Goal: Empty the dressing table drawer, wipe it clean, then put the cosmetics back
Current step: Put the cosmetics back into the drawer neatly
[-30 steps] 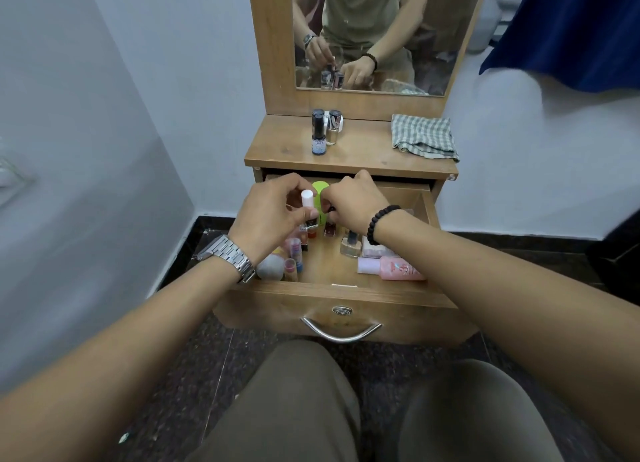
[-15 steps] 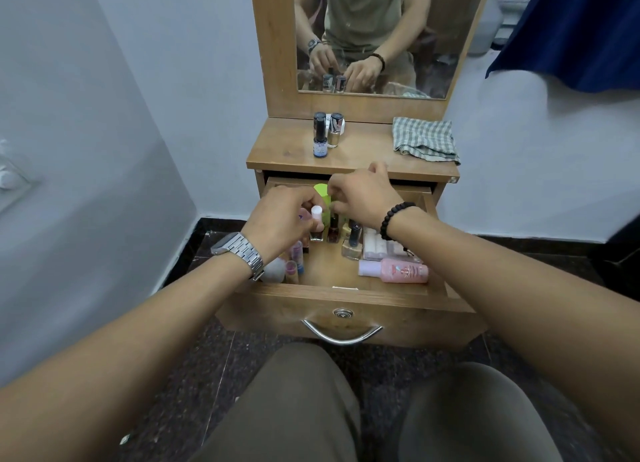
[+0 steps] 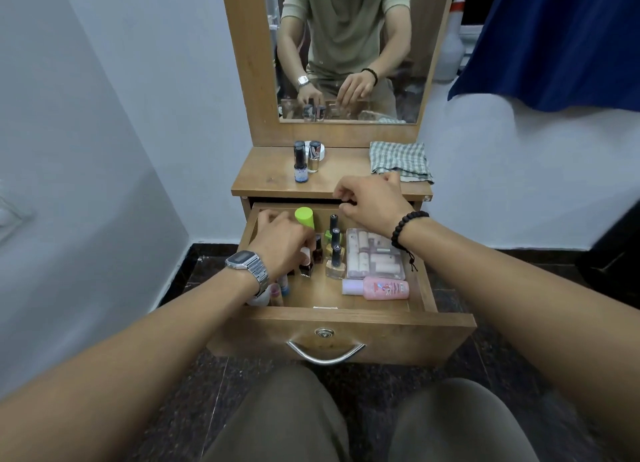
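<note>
Drawer: the open wooden drawer with a curved metal handle (image 3: 346,326) is pulled out toward the person, below the wooden dressing table top (image 3: 332,181).
Left hand: the left hand with a silver wristwatch (image 3: 280,239) reaches down into the drawer's 9 o'clock side; its fingers curl over a small dark nail polish bottle (image 3: 306,265), thumb against the bottle's top, though whether it truly grips the bottle cannot be told.
Right hand: the right hand with a black bead bracelet (image 3: 372,201) hovers over the drawer's back edge at 12 o'clock, fingers loosely curled with nothing seen in them.
Green-capped tube: the tube with a lime green cap (image 3: 304,217) stands just beside the left hand, at its 1 o'clock.
Nail polishes: a row of black-capped polish bottles (image 3: 335,250) stands mid-drawer, at 3 o'clock of the left hand and 6 o'clock of the right.
Clear box: the clear plastic box of pale tubes (image 3: 375,253) lies directly under the right wrist.
Pink bottle: the pink bottle with a lilac cap (image 3: 379,287) lies on its side at the drawer's 4 o'clock corner.
Small items: several small tubes (image 3: 280,288) sit under the left wrist.
On top: two dark-capped bottles (image 3: 304,160) stand at 11 o'clock of the right hand; a green checked cloth (image 3: 400,160) lies just beyond its knuckles.
</note>
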